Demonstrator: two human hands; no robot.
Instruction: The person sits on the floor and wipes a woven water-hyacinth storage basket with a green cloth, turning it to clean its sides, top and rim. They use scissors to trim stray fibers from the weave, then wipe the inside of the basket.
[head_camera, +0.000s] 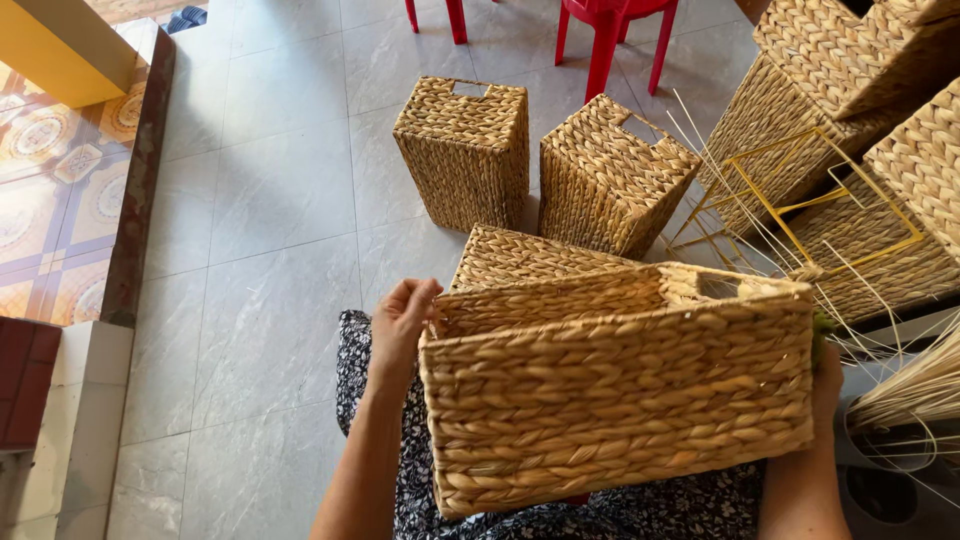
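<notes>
Two bare hands are clamped on a rectangular woven basket (620, 400), which is held tilted over the lap, its open top turned away toward the floor. The left hand (400, 325) is curled over the basket's left end, fingers hooked around the rim and pressed against the weave. The right hand (826, 380) is set against the right end; most of it is hidden behind the basket wall, so how its fingers lie cannot be told, though the palm is seen touching the side. A dark floral garment (420, 480) is seen beneath the basket.

Just beyond the held basket, a third basket (520, 257) is lying low, partly covered by the held one's far rim. Further out on the grey tiled floor (270, 200), two upright woven baskets are standing side by side: the left one (463, 150) straight, the right one (610, 175) tilted and leaning. To the right, a stack of more woven baskets (850, 60) is piled up, and a bare yellow wire frame (790, 200) is propped against it. Loose pale straw stalks (920, 385) are fanned out at the right edge, close to the right hand. Red chair legs (610, 40) are seen at the top, well apart from the hands. A patterned tile step (60, 190) is seen along the left edge.
</notes>
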